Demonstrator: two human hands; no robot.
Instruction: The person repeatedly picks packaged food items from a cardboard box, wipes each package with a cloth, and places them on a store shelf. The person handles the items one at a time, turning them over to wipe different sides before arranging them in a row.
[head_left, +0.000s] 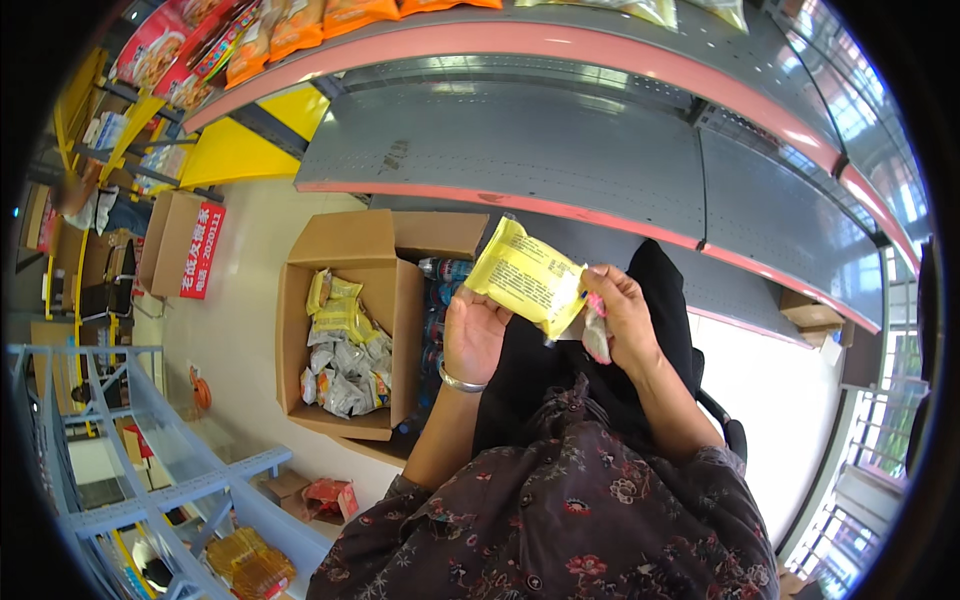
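A yellow plastic snack packet (525, 277) with small print on it is held up before my chest. My right hand (626, 315) pinches its right end between thumb and fingers. In the same hand is a small crumpled pink-and-white item (597, 330), perhaps cloth or a wrapper. Fingers of my left hand (478, 337) hold the packet's lower left edge, partly hidden behind it. To the left, an open cardboard box (409, 337) contains more yellow packets (345, 319) and several silvery packets (352, 375).
Grey metal shelves (495, 135) with pink front edges span the far side. Bottles (442, 330) stand beside the box, close to my left hand. A blue metal rack (187, 480) is at lower left. Another person (90, 199) is at far left, near a cardboard box (169, 244).
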